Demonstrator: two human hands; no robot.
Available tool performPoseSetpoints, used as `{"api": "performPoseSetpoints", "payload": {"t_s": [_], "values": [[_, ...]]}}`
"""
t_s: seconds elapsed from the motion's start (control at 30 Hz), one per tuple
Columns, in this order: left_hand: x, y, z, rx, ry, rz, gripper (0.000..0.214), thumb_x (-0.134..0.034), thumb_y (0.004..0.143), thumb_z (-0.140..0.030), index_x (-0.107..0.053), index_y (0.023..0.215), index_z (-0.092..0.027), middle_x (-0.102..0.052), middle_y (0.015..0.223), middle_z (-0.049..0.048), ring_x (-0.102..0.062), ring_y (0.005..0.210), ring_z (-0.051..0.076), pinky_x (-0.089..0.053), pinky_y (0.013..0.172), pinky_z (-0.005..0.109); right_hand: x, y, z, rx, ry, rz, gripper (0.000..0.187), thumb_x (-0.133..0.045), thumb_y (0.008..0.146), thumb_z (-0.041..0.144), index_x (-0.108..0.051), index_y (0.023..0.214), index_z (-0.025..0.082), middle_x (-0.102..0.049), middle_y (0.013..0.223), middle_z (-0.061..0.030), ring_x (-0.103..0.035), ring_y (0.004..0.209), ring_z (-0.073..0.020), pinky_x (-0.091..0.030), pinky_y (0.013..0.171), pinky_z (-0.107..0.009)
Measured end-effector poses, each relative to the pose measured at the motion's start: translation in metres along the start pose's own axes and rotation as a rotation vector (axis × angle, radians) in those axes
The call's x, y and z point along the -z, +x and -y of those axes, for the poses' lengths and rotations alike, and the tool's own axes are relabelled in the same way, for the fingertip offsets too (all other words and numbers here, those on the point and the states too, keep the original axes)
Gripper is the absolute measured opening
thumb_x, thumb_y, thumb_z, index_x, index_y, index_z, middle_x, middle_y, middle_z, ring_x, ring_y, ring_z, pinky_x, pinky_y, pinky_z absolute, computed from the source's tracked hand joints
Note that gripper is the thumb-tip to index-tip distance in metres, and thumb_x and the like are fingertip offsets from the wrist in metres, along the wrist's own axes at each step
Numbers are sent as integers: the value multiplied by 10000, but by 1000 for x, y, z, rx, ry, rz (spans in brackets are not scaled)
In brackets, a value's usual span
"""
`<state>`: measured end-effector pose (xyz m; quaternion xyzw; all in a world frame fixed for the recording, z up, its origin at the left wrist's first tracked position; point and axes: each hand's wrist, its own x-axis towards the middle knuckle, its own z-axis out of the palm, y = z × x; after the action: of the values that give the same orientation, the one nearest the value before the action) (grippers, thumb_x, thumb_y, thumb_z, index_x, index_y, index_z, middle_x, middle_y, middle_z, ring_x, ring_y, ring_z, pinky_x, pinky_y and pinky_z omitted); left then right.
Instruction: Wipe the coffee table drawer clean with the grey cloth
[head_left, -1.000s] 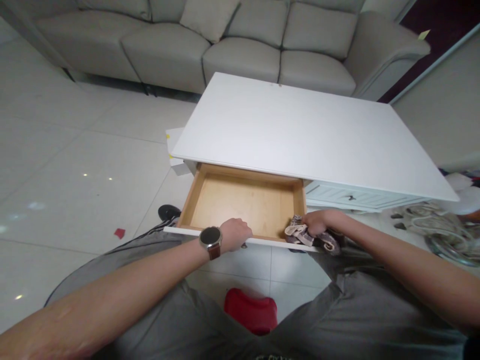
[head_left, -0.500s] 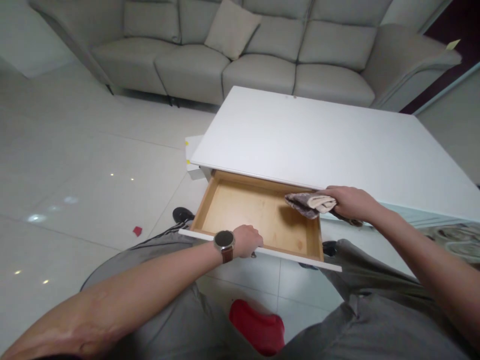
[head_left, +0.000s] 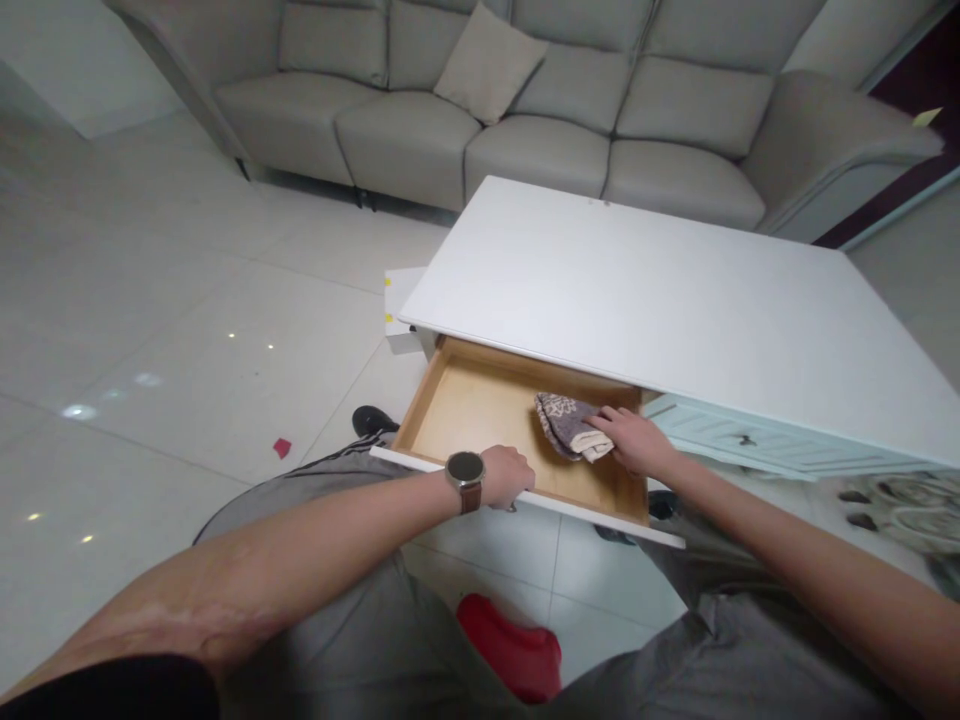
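Note:
A wooden drawer (head_left: 465, 400) with a white front is pulled out of the white coffee table (head_left: 645, 270). My left hand (head_left: 508, 477), below a wristwatch, is closed over the drawer's front edge near its knob. Inside the drawer's right half, my right hand (head_left: 634, 440) grips a folded cloth (head_left: 566, 420), grey-purple with a pale pattern and a cream side. The fingers lie over the cloth's right end. Whether the cloth touches the drawer bottom I cannot tell.
Behind the table stands a grey sofa (head_left: 405, 130) with a beige cushion (head_left: 491, 65). A white box (head_left: 405, 305) is at the table's left side. On the tiled floor are a red scrap (head_left: 282, 447) and a red object (head_left: 514, 650) between my legs. A shut drawer (head_left: 780, 440) lies to the right.
My right hand has carried the cloth left and inward from the drawer's right edge. The left hand stays on the drawer front. The view has shifted slightly.

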<state>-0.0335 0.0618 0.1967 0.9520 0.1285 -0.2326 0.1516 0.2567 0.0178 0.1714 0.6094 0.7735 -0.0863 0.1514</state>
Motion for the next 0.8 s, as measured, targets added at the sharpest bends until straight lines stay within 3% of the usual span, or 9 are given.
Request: {"api": "performPoseSetpoints", "payload": {"t_s": [0.13,0.23,0.4,0.5,0.57,0.73,0.8], "values": [[-3,0,-2,3,9,-24,142,-719,836,-203,-788,952,-159,-775,978,161,-729,939,287,-563,771,357,-47,11,27,15,85,183,608,-538,871,147,-538,1460,295,-557,1351,-145,-623,1073,-289,-484,911,-397],[-7,-2,-3,2,-8,-64,127,-713,840,-189,-787,932,-141,-774,967,171,-733,923,299,-563,756,365,-73,15,40,42,151,219,762,-660,830,232,-438,1554,324,-445,1448,-156,-632,1078,-283,-475,953,-397],[-14,-4,-2,-7,-12,-103,149,-669,857,-153,-786,948,-138,-775,985,172,-735,928,287,-573,767,370,-79,31,37,-84,52,139,841,-607,846,170,-328,1603,403,-404,1489,-170,-573,1208,-352,-489,922,-408],[-17,-2,-2,-18,-7,-104,145,-671,853,-146,-783,944,-133,-776,990,168,-737,944,290,-579,770,370,-75,43,26,-250,68,105,778,-532,879,150,-341,1612,328,-472,1446,-184,-628,1112,-307,-489,936,-390],[-19,-1,-2,-20,-8,-118,131,-675,840,-121,-776,923,-128,-775,972,169,-738,937,291,-582,764,372,-74,47,22,-335,149,37,724,-488,878,130,-398,1583,265,-533,1406,-174,-641,1083,-280,-480,969,-372],[-23,2,-2,-16,-10,-147,124,-667,841,-96,-766,910,-126,-772,954,174,-737,931,283,-584,756,366,-78,48,22,-693,434,-397,611,-336,904,166,-425,1508,173,-605,1300,-173,-596,1162,-299,-489,974,-393],[-23,1,-2,-25,-14,-142,120,-669,846,-103,-766,913,-125,-772,958,174,-735,945,286,-586,763,368,-76,52,23,-829,496,-455,592,-310,930,239,-400,1508,147,-605,1246,-191,-601,1129,-324,-505,935,-428]]}}
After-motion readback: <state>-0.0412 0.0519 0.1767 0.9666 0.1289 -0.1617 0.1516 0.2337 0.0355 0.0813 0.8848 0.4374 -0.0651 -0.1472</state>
